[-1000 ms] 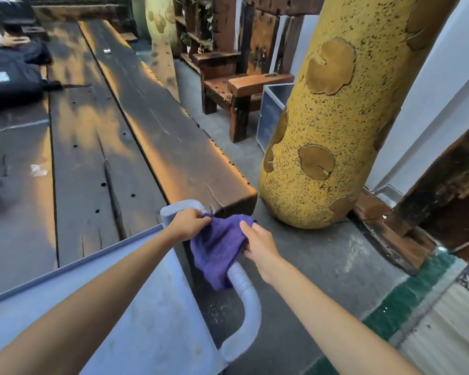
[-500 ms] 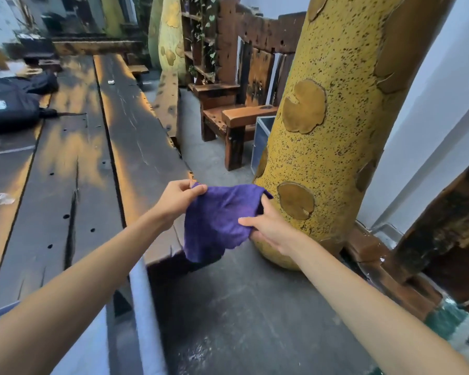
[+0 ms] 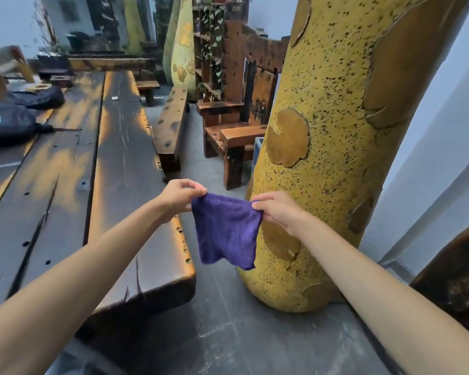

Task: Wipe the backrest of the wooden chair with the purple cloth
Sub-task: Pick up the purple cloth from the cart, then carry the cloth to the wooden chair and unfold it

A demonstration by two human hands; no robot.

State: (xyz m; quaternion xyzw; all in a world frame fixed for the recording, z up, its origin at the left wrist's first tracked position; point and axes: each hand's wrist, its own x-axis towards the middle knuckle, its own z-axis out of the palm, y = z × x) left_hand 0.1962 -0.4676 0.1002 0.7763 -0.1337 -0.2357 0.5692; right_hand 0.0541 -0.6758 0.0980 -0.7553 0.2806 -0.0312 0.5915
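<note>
The purple cloth (image 3: 226, 228) hangs spread in the air in front of me. My left hand (image 3: 179, 195) pinches its upper left corner. My right hand (image 3: 278, 209) pinches its upper right corner. The wooden chair (image 3: 236, 125) stands farther ahead, well beyond the cloth. Its tall backrest (image 3: 257, 77) rises at the back and is partly hidden behind the yellow pillar. One armrest and the seat are visible.
A thick speckled yellow pillar (image 3: 336, 131) stands close on my right. A long dark wooden table (image 3: 106, 171) runs along my left, with a black bag (image 3: 8, 123) on it. A low wooden bench (image 3: 171, 128) lies between table and chair. Grey floor leads ahead.
Both hands lifted the cloth off a white cart handle and pulled it open by its corners. My view rose and moved forward, so the chair is nearer.
</note>
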